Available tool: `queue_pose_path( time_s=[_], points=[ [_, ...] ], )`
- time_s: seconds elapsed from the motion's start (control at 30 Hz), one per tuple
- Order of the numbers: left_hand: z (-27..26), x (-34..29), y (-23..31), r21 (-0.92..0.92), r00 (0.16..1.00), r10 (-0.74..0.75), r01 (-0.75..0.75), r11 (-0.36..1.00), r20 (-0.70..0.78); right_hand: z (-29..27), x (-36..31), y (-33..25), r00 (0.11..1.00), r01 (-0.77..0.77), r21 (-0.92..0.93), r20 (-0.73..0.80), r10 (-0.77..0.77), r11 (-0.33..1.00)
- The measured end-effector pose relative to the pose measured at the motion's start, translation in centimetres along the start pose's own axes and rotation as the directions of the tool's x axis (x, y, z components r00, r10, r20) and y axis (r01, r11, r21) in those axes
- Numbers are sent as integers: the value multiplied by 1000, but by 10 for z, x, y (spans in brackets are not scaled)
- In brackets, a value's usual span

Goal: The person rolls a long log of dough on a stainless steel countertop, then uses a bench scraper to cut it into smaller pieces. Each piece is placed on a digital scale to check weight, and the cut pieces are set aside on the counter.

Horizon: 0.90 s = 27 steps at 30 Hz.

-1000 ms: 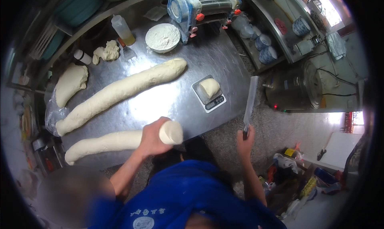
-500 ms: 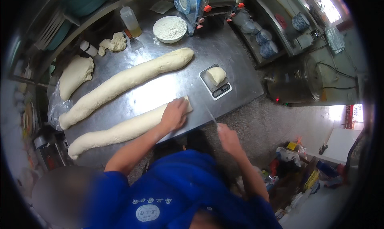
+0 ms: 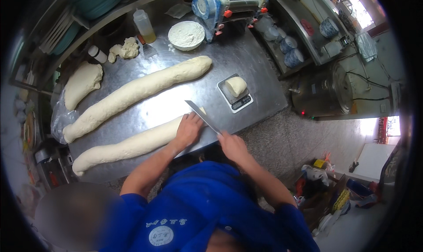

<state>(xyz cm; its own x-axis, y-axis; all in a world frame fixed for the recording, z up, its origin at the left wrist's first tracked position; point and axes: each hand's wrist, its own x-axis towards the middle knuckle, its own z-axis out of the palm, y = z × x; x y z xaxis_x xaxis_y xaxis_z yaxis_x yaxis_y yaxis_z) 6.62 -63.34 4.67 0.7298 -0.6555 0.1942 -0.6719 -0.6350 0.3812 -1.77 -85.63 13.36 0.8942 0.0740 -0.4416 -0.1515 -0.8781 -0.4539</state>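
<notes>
My left hand point(image 3: 187, 129) rests palm-down on the right end of the nearer long dough log point(image 3: 128, 147), which lies along the steel table's point(image 3: 260, 82) front edge. My right hand point(image 3: 232, 147) grips a knife point(image 3: 203, 117) by the handle. Its blade slants across the log's end, right beside my left fingers. A longer dough log point(image 3: 136, 91) lies parallel behind it. To the right, a small digital scale point(image 3: 241, 103) carries a cut dough piece point(image 3: 236, 85).
A dough lump point(image 3: 81, 82) and scraps point(image 3: 125, 49) lie at the back left. A flour bowl point(image 3: 187, 34), an oil bottle point(image 3: 144, 26) and a blue machine point(image 3: 211, 3) stand behind. A steel urn point(image 3: 324, 91) stands right of the table.
My left hand came down from holding up the log's end and now presses it flat. My right hand swung the knife in from the right to the log's end.
</notes>
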Motion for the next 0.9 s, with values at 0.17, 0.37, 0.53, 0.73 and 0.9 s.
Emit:
queue_pose_path(
  time_s=[0.17,0.37,0.53,0.73,0.9],
  points=[
    [4,0,-3,-8,1000,-25,25,1000,9,6,13,7,1000,0,58,-20,1,998],
    [10,1,-3,-12,993,-73,74,997,91,46,21,50,999,-37,100,10,36,994],
    [7,17,-25,-213,988,-127,144,966,91,43,18,57,998,39,255,-64,-23,966],
    [58,91,-51,-166,913,-377,401,901,156,-14,-37,51,972,94,539,-230,39,837],
    [63,133,-37,-320,905,-212,338,885,369,-11,-56,87,921,74,692,-323,217,718]
  ],
)
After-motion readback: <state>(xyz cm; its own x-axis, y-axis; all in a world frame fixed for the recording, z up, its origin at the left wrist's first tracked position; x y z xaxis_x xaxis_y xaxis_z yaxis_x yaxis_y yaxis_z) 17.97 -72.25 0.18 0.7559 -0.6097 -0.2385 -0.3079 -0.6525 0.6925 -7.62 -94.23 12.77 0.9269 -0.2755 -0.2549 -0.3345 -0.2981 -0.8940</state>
